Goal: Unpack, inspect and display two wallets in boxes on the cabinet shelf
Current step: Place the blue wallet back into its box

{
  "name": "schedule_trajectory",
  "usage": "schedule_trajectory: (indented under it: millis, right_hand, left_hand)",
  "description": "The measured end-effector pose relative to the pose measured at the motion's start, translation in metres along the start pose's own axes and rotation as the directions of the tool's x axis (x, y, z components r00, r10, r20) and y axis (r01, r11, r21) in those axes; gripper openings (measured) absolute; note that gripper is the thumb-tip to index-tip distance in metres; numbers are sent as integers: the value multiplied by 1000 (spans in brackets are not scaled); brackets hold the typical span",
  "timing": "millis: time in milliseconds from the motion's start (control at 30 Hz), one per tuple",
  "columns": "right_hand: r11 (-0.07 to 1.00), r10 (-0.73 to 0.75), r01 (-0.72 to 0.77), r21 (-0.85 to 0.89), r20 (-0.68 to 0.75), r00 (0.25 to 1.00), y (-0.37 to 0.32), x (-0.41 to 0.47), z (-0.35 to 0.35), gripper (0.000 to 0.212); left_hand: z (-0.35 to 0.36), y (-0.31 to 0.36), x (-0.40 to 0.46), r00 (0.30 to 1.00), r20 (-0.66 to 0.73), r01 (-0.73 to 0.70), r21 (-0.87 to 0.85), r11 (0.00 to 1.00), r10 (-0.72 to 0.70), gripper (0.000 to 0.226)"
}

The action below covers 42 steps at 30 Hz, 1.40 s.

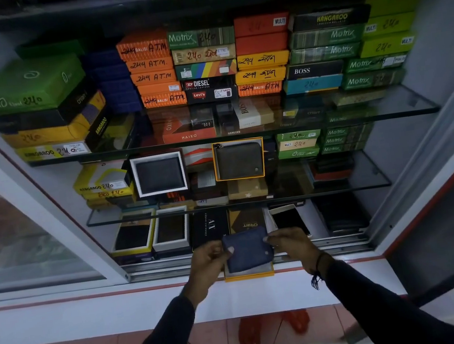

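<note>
A dark blue wallet (pixel 247 249) is held between both hands in front of the cabinet's bottom opening. My left hand (pixel 207 262) pinches its left edge and my right hand (pixel 291 244) pinches its upper right corner. Under the wallet lies an open orange-edged box (pixel 249 275) on the white ledge. On the middle glass shelf, a brown zip wallet stands upright in an orange-rimmed box (pixel 239 160), and a black wallet stands in a white-rimmed box (pixel 159 174) to its left.
Stacks of coloured wallet boxes (pixel 204 64) fill the upper glass shelf (pixel 403 109). The bottom shelf holds open boxes with dark wallets (pixel 153 234), a black AX box (pixel 211 228) and a phone-like item (pixel 289 218). The sliding glass door (pixel 24 229) stands at left. Red sandals (pixel 271 329) lie on the tiled floor.
</note>
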State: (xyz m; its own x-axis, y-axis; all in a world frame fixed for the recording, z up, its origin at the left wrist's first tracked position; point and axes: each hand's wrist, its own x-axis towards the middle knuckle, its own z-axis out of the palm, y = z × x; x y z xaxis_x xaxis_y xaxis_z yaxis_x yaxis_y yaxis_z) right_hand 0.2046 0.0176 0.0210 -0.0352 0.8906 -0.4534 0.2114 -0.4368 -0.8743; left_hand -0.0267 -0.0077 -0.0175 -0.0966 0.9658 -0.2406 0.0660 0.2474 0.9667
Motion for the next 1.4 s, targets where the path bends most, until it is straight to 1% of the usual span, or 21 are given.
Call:
schedule_trajectory:
  millis: [33, 100, 200, 233, 300, 367, 433, 533, 567, 633, 667, 733, 833, 900, 1000, 1100, 1167, 1233, 1300, 1333, 1400]
  right_hand:
    - [999, 25, -24, 43, -24, 999, 0, 2, 2, 24]
    - [1000, 11, -9, 25, -93, 996, 3, 6, 9, 22]
    - [980, 31, -65, -188, -177, 984, 14, 17, 19, 26]
    - [954, 29, -88, -287, -205, 978, 17, 18, 20, 24]
    - [886, -13, -93, -454, -225, 974, 22, 19, 24, 21]
    - [851, -37, -80, -518, -211, 977, 26, 19, 27, 22]
    - [835, -27, -97, -542, -215, 976, 28, 21, 31, 22]
    - [850, 42, -152, -505, -223, 974, 33, 26, 35, 20]
    - [867, 65, -170, -468, -233, 970, 35, 27, 36, 23]
    - [901, 104, -204, -384, -266, 958, 39, 28, 36, 34]
    - [912, 103, -203, -356, -280, 954, 40, 27, 35, 36]
    - [929, 70, -172, -327, -302, 951, 41, 21, 30, 32]
    - [962, 20, -114, -247, -351, 936, 33, 9, 16, 32]
    - [985, -38, -32, -170, -394, 918, 23, -4, 2, 30]
    - [987, -147, 98, -131, -441, 885, 2, -22, -26, 31]
    - [966, -245, 167, -197, -497, 832, -28, -39, -59, 28]
    - [944, -327, 241, -227, -531, 782, -50, -44, -79, 27]
    - [916, -399, 342, -209, -554, 731, -70, -43, -96, 28]
    - [900, -427, 390, -195, -576, 697, -88, -34, -111, 30]
    - [900, -426, 387, -200, -588, 688, -96, -26, -116, 30]
    - [912, -403, 352, -209, -613, 680, -109, -5, -124, 29]
  left_hand:
    - [0, -1, 4, 999, -7, 39, 4, 999, -39, 14]
    - [3, 0, 8, 996, -20, 87, 52, 995, -86, 10]
    - [10, -1, 12, 990, -79, 128, 177, 976, -115, 10]
    - [13, -2, 14, 991, -92, 120, 250, 961, -100, 8]
    - [18, -3, 16, 990, -119, 112, 382, 917, -71, 13]
    - [20, -4, 16, 984, -171, 127, 461, 878, -53, 16]
    - [19, -10, 17, 974, -219, 154, 489, 859, -50, 24]
    - [19, -18, 20, 973, -176, 216, 498, 840, -147, 24]
    - [19, -20, 21, 972, -165, 227, 498, 837, -166, 25]
    - [20, -20, 18, 974, -167, 219, 523, 824, -153, 26]
    - [20, -19, 16, 977, -171, 203, 539, 818, -129, 26]
    - [22, -14, 13, 985, -158, 141, 554, 821, -62, 23]
    - [27, 2, 7, 992, -117, 27, 514, 857, 38, 16]
    - [34, 20, 2, 988, -118, -29, 480, 877, 97, 12]
    - [49, 52, -4, 975, -75, -157, 430, 889, 209, 5]
    - [66, 86, -8, 928, -32, -329, 403, 854, 372, 9]
    - [78, 110, -7, 873, -47, -430, 399, 810, 486, 11]
    - [90, 135, 1, 808, -84, -503, 415, 758, 583, 11]
    - [106, 158, 16, 773, -92, -529, 453, 718, 627, 13]
    - [113, 166, 25, 780, -95, -514, 466, 720, 618, 15]
    - [129, 179, 42, 836, -90, -448, 455, 769, 541, 15]
